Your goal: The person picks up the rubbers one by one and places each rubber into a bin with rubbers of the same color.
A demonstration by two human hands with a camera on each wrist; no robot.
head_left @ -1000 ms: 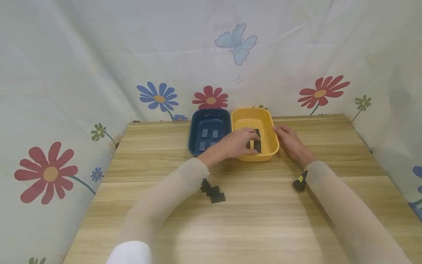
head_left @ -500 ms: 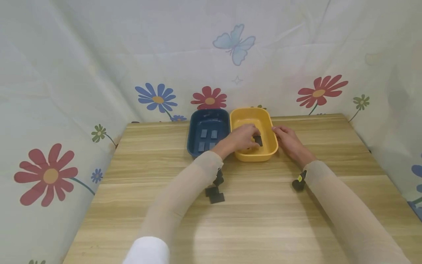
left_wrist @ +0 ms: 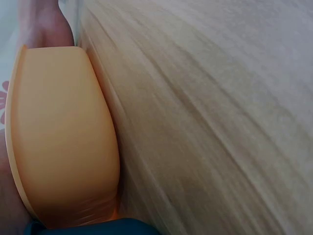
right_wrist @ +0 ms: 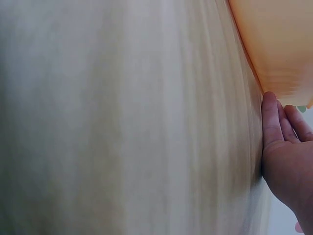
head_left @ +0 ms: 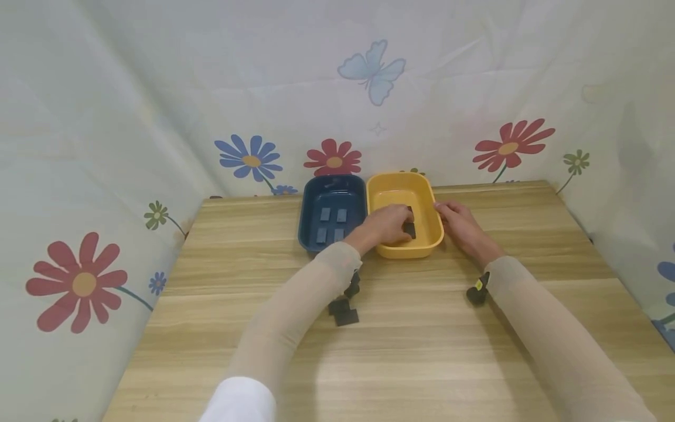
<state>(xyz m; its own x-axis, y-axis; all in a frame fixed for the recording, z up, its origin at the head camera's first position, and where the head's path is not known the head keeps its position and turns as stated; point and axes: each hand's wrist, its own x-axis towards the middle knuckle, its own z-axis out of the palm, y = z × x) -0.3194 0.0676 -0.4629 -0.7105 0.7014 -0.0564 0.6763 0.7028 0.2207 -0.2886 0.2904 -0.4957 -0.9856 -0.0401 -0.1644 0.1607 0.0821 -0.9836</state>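
My left hand (head_left: 388, 224) reaches down into a yellow plastic bin (head_left: 436, 234). Its thumb and forefinger pinch a small black rectangular tile (head_left: 411, 231), and another dark tile shows just behind the fingers. The palm and sleeve hide the rest of the bin floor on that side. At the bin's right side, my right hand (head_left: 461, 225) touches the rim. In the right wrist view its straight fingers (right_wrist: 272, 117) lie along the outer wall, low by the table; the thumb is hidden there. The left wrist view mostly shows the bin's outer wall (left_wrist: 63, 132).
A navy blue bin (head_left: 303, 220) stands directly left of the yellow one, with several grey-blue tiles laid in rows inside. Nearer on the wooden table (head_left: 422, 351), overlapping black tiles (head_left: 346, 317) lie beside my left forearm. A flower-printed cloth (head_left: 422, 88) hangs behind.
My left hand has shifted inside the yellow bin and lowered, with a black tile at its fingertips. The left forearm has swung slightly right. My right hand stays at the rim.
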